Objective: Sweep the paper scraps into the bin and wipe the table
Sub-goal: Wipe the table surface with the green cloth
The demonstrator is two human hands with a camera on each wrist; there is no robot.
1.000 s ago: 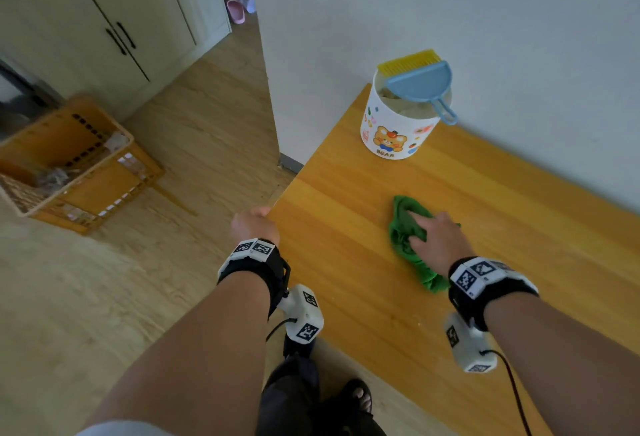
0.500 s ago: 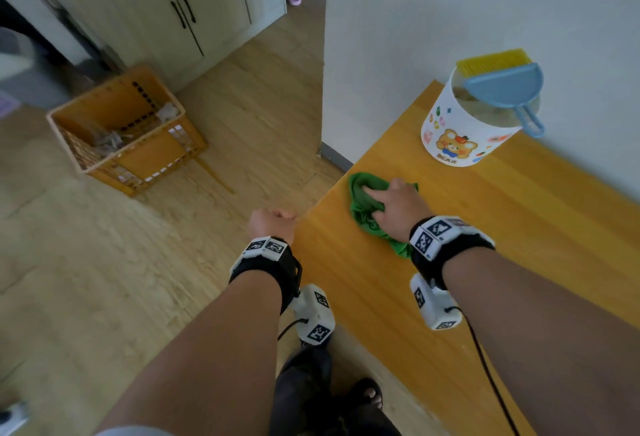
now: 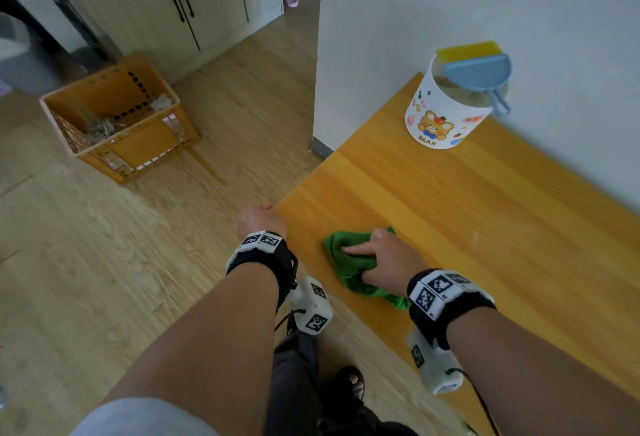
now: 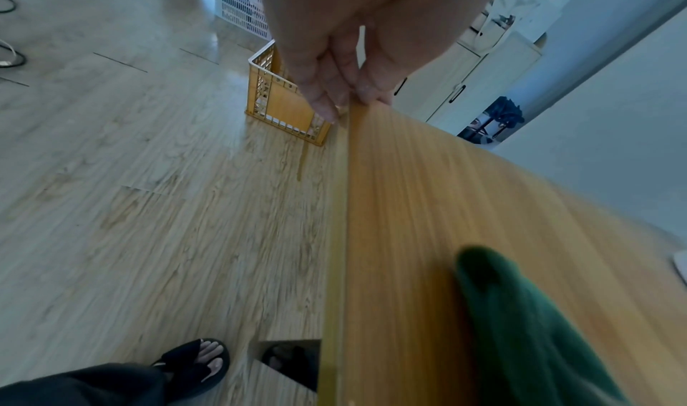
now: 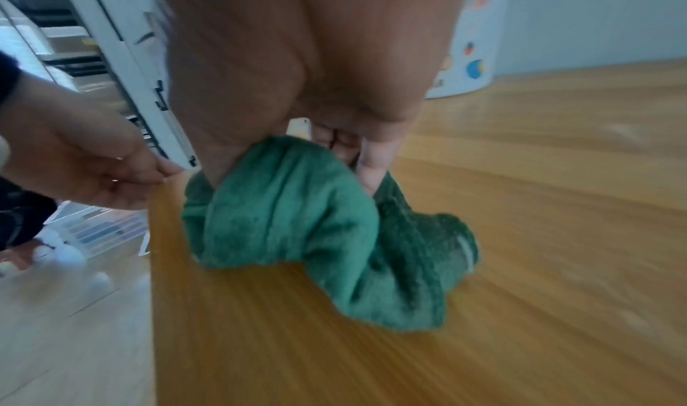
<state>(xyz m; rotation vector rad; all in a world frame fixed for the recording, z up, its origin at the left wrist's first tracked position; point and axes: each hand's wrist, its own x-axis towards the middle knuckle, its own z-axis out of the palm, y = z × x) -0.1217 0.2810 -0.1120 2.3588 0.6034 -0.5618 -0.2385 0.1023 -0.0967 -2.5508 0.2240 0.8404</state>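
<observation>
My right hand (image 3: 367,252) grips a bunched green cloth (image 3: 353,276) and presses it on the orange wooden table (image 3: 450,210), close to the front edge. In the right wrist view the thumb and fingers curl round the cloth (image 5: 290,221). My left hand (image 3: 261,219) holds the table's near left corner, thumb on top and fingers under the edge (image 4: 349,95). A white bear-print bin (image 3: 440,120) stands at the far left of the table by the wall, with a blue dustpan (image 3: 478,72) and a yellow brush (image 3: 467,47) lying across its top. I see no paper scraps on the table.
The wall runs along the table's far side. An orange plastic basket (image 3: 114,117) sits on the wood floor to the left, with cabinets behind it. My feet in black sandals (image 3: 349,383) stand at the table's front edge.
My right hand has dragged the cloth from the middle of the table to the left edge, then back toward me along the front edge. The left hand has stayed on the corner.
</observation>
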